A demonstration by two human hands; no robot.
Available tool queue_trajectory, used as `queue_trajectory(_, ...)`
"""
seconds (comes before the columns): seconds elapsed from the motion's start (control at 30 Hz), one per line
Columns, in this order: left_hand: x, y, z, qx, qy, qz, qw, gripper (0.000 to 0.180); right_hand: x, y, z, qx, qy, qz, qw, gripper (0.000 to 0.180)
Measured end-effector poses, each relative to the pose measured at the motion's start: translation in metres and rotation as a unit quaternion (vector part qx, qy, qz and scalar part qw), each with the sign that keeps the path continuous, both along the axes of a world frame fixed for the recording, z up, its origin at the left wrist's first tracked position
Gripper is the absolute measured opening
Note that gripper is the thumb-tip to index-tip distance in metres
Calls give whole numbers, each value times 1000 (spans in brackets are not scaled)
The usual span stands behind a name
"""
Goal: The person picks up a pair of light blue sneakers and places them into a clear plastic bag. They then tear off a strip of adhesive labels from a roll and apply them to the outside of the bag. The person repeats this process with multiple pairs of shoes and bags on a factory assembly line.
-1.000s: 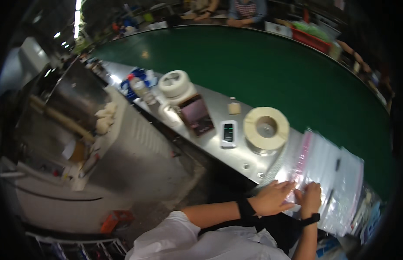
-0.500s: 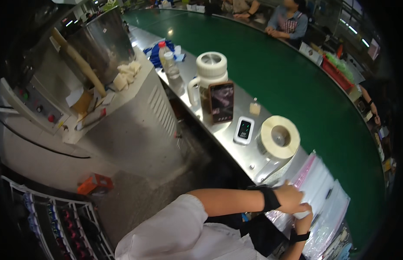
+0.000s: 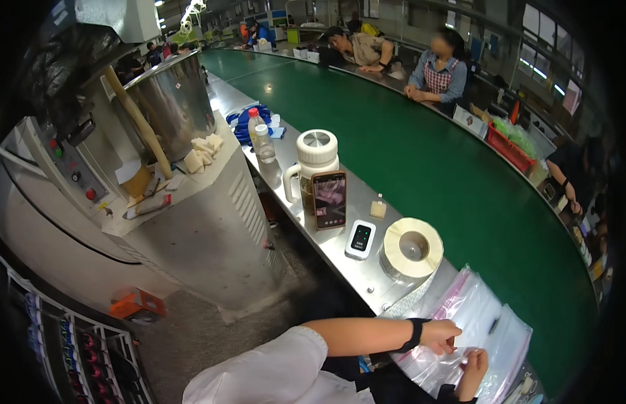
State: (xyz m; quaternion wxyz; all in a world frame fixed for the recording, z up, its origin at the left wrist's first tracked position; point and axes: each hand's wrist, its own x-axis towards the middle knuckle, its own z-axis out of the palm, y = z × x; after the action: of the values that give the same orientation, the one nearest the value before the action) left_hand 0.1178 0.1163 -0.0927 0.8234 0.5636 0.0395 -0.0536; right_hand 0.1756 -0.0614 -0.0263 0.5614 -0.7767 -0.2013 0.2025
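Clear plastic zip bags (image 3: 476,316) with pink edges lie in a stack at the near end of the metal table. My left hand (image 3: 439,335) is over the stack, its fingers curled and pinching the film of a plastic bag (image 3: 439,367). Just to the right and nearer, my right hand (image 3: 473,370) pinches the same bag near its edge. A short gap with film stretched across it separates the two hands. A small dark piece (image 3: 493,326) shows on the bags to the right.
Beyond the bags stand a roll of labels (image 3: 396,250), a white device with a screen (image 3: 360,240), a phone (image 3: 330,200) leaning on a lidded jug (image 3: 317,149), and bottles (image 3: 264,144). A green conveyor belt (image 3: 393,155) runs alongside; a steel machine (image 3: 191,229) stands left. People sit opposite.
My hands, together over a small white thing before, have moved slightly apart with bag film between them. The view has tilted up, showing more of the people across the belt.
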Motion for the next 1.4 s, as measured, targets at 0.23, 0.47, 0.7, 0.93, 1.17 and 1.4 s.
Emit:
queue_trajectory(0.23,38,-30,-26,0,52,-100,994,26,-16,1,14,-23,-203,160,966,16)
queue_trajectory(0.47,-3,-19,55,-335,154,-110,923,103,-62,-11,22,-133,-293,234,918,80)
queue_trajectory(0.7,-65,-5,83,-220,107,-29,969,100,-45,-30,-7,-248,-353,230,872,66)
queue_trajectory(0.93,-143,16,67,-125,53,35,990,41,-83,18,26,-202,-440,197,852,49)
queue_trajectory(1.17,-114,8,50,-112,79,30,990,41,-44,15,9,-70,-62,63,994,14)
queue_trajectory(1.4,-107,13,54,1,136,28,990,64,6,-58,27,39,51,-198,978,11)
